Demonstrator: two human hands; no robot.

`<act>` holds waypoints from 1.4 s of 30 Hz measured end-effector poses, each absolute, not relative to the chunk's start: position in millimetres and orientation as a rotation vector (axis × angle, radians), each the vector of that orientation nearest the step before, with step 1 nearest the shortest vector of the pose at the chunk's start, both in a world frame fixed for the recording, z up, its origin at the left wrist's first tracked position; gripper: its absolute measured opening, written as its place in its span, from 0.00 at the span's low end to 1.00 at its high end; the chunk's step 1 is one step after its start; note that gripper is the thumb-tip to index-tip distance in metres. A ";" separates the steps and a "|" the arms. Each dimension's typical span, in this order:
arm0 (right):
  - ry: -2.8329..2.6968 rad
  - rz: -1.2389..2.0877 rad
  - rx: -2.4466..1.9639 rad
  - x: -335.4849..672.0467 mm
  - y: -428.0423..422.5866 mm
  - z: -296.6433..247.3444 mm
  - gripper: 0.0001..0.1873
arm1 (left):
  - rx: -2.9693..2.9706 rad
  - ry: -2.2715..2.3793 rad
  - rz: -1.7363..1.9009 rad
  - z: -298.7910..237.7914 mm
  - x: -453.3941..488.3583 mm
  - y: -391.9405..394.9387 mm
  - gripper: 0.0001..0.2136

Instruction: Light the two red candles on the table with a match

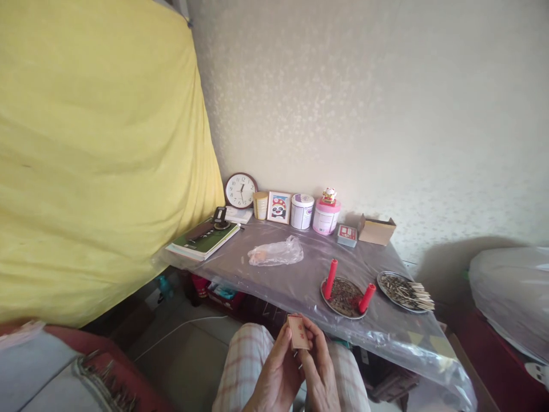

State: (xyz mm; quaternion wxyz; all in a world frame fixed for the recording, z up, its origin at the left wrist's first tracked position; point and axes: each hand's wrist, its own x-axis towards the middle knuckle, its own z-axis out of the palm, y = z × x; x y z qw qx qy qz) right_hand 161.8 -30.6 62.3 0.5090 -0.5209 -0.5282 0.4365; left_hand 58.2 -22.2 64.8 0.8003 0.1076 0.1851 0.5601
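Observation:
My left hand and my right hand meet low in the middle of the view, above my lap in checked trousers. Both are closed on a small tan box with red print, held upright between the fingertips. Just beyond them, on the plastic-covered table, a round metal tray carries two red candles, both leaning. A second metal tray to its right holds a heap of thin sticks.
Along the wall stand a round clock, a framed picture, tins, a pink tub and a cardboard box. Books lie at the left, a clear plastic bag mid-table. A yellow sheet hangs left.

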 end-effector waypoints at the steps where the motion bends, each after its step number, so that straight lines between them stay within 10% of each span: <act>1: -1.259 1.057 -1.257 161.4 -29.8 62.9 0.26 | 0.224 0.385 1.203 66.1 58.8 -23.0 0.20; 24: -1.336 1.266 -1.038 172.8 -24.4 79.3 0.30 | 0.078 0.350 1.193 66.7 47.8 -21.9 0.12; 42: -1.278 1.382 -1.129 201.2 5.3 83.3 0.14 | 0.133 0.411 0.951 57.6 31.6 -29.5 0.13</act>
